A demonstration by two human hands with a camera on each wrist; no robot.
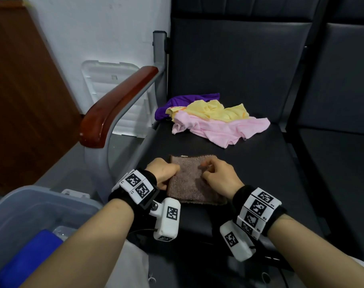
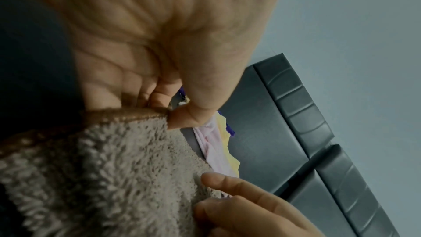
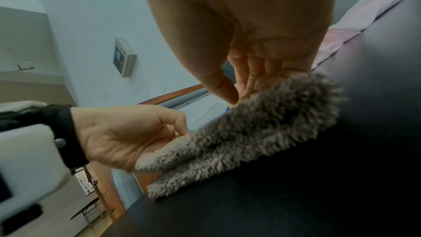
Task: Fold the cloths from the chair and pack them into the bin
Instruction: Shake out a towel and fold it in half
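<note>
A folded brown fluffy cloth (image 1: 189, 183) lies at the front of the black chair seat (image 1: 260, 173). My left hand (image 1: 164, 173) grips its left edge; the left wrist view shows the thumb above the cloth (image 2: 102, 168) and the fingers below it. My right hand (image 1: 214, 175) sits on top with curled fingers, thumb and index finger pinching the nap (image 3: 262, 123). Behind, at the back of the seat, purple (image 1: 183, 100), yellow (image 1: 216, 110) and pink (image 1: 222, 127) cloths lie crumpled in a pile. The clear bin (image 1: 42, 191) stands at lower left and holds a blue cloth (image 1: 31, 256).
A wooden armrest (image 1: 118, 102) on a grey frame runs between the seat and the bin. A white lid (image 1: 114, 84) leans on the wall behind it. A second black seat (image 1: 339, 163) adjoins on the right. A brown panel stands at far left.
</note>
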